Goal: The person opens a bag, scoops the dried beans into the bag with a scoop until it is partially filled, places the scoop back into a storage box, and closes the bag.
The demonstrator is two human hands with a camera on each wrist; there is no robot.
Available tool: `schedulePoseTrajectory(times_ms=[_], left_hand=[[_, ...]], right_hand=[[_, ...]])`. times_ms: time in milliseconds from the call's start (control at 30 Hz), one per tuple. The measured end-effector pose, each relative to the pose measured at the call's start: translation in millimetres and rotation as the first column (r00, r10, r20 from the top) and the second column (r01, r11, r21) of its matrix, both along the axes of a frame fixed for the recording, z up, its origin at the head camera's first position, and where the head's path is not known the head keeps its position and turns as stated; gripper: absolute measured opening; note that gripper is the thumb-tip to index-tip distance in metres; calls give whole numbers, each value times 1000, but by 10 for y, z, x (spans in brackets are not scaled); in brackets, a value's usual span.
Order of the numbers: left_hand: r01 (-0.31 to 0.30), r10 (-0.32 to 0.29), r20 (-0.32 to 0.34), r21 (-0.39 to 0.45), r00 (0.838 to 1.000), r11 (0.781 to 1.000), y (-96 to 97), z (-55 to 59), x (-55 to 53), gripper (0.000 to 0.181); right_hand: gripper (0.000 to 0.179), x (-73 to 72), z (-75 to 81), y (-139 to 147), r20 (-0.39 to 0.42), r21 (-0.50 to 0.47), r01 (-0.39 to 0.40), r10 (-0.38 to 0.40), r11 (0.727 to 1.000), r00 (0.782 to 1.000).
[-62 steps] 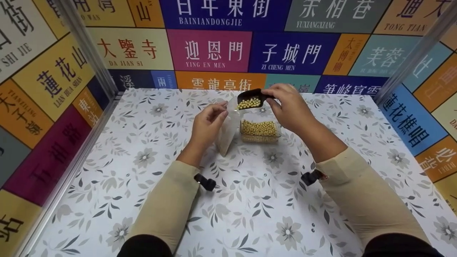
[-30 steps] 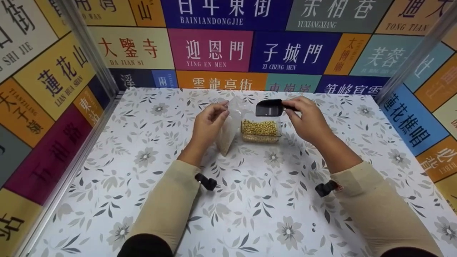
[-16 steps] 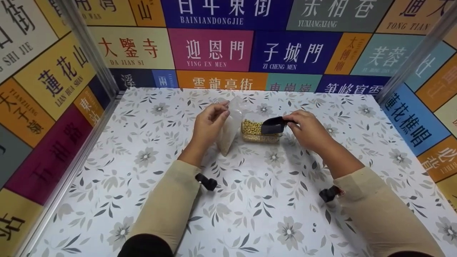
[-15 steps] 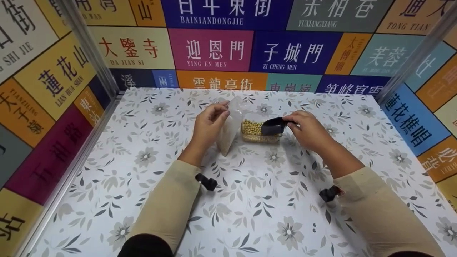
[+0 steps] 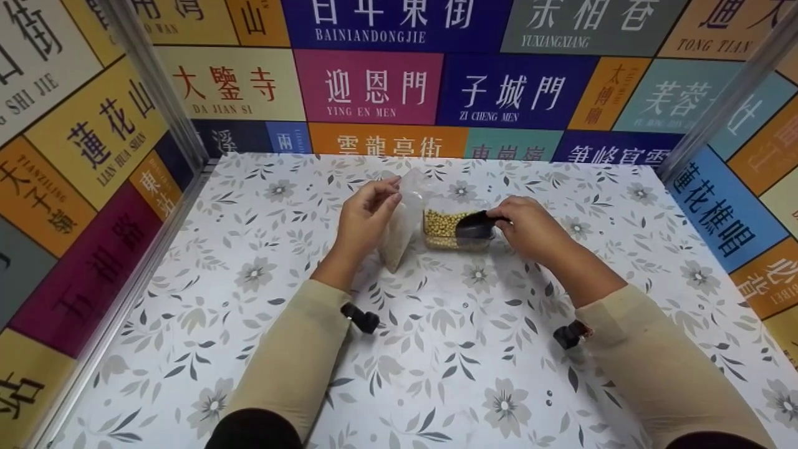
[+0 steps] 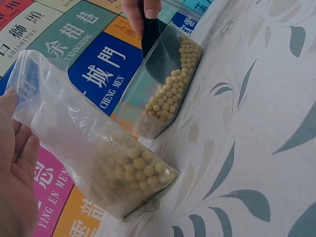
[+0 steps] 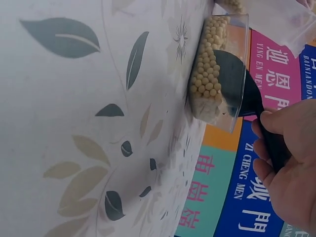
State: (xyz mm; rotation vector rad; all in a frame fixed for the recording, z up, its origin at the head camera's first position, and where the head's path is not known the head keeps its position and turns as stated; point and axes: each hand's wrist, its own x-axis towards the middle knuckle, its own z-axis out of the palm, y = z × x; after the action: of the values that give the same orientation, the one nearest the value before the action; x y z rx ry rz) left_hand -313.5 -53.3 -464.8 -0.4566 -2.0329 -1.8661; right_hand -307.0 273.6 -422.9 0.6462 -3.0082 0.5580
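Note:
In the head view my left hand (image 5: 366, 215) pinches the upper edge of a clear plastic bag (image 5: 399, 231). The left wrist view shows soybeans (image 6: 129, 170) piled in the bottom of that bag, which stands on the table. My right hand (image 5: 530, 227) grips the handle of a black scoop (image 5: 475, 226). The scoop's blade dips into a clear rectangular container (image 7: 243, 54) and sinks partly among the yellow soybeans (image 7: 207, 74) there. Container and bag stand side by side, the container to the right.
A white tablecloth with grey flowers and leaves (image 5: 436, 349) covers the table. Printed sign panels (image 5: 368, 87) line the back and both sides. Black wrist cameras (image 5: 360, 318) sit at the sleeve cuffs.
The scoop, loaded with soybeans at the bag's mouth earlier, was emptied, moved right and came down into the container, where it now sits deeper. The left hand has stayed on the bag.

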Motion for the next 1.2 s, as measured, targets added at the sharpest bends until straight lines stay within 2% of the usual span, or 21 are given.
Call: schedulePoseTrajectory(times_ms=[200, 567, 733, 1000, 1200], left_hand=[[0, 0, 3, -14, 1000, 1000, -12, -4, -1, 11], [-2, 3, 10, -17, 1000, 1000, -12, -11, -8, 10], [-5, 5, -2, -46, 1000, 999, -13, -8, 2, 14], [-13, 14, 21, -56, 1000, 998, -11, -15, -4, 12], [-6, 8, 35, -39, 999, 999, 0, -14, -12, 11]], right_hand=[[30, -13, 4, -69, -10, 55, -29, 29, 998, 1000], [29, -61, -21, -105, -16, 39, -62, 63, 997, 998], [30, -82, -69, -129, -15, 31, -71, 71, 997, 997], [33, -120, -169, -196, 80, -59, -34, 39, 998, 996], [33, -152, -232, -241, 162, -107, 23, -5, 994, 987]])
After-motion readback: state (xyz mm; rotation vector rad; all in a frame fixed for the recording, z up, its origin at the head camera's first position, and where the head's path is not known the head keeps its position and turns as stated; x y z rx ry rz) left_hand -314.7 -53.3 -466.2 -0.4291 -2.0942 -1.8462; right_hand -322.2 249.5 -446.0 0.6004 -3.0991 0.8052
